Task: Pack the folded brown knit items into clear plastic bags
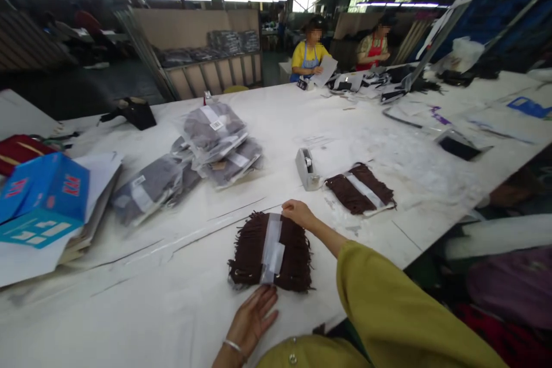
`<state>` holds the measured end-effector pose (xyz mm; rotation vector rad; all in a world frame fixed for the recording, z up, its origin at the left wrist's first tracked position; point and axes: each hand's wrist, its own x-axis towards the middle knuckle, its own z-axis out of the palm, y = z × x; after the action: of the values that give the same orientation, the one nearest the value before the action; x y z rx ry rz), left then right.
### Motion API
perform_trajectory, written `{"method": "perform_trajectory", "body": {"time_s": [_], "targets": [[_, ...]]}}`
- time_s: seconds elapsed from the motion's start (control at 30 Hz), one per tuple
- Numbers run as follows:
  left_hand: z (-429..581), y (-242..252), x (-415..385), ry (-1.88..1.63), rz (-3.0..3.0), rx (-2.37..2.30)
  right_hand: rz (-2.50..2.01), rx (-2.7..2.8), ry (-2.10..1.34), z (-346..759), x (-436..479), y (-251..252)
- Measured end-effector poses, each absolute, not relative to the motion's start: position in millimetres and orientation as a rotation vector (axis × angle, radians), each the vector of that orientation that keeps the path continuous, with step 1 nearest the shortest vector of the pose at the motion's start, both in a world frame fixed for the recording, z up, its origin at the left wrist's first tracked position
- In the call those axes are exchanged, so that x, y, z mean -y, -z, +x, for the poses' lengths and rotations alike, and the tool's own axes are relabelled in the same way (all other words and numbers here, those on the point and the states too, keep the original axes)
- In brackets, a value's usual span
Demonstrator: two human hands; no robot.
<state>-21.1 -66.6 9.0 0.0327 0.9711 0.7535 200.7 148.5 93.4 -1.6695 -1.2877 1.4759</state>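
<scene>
A dark brown fringed bundle (293, 256) lies on the white table (142, 310) in front of me, with a strip of clear tape (271, 247) running down its middle. My left hand (253, 316) lies flat and open at the bundle's near edge, by the tape's lower end. My right hand (298, 213) rests at the bundle's far edge, fingers curled over the tape's upper end. A grey tape dispenser (306, 168) stands just beyond my right hand. Another taped brown bundle (360, 188) lies to its right.
Bagged grey items (213, 141) are piled at centre left. A blue box (41, 198) sits on papers at far left. Two seated people (310, 54) work at the table's far end among papers. The table edge runs diagonally at right.
</scene>
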Motion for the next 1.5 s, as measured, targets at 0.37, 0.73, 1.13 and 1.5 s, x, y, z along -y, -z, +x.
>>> {"method": "perform_trajectory", "body": {"time_s": [0.37,0.73,1.13,1.5], "targets": [[30,-22,30,-0.535,-0.059,-0.908,-1.855,0.951,-1.554,275,26,-44],[47,-24,22,-0.585,-0.019,-1.000,-1.802,0.876,-1.651,223,58,-35],[21,-32,38,-0.498,0.076,-0.926,-1.318,-0.132,-1.904,170,-20,-81],[-5,-56,25,-0.622,0.757,-1.231,-1.760,0.829,-1.895,184,-8,-91]]}}
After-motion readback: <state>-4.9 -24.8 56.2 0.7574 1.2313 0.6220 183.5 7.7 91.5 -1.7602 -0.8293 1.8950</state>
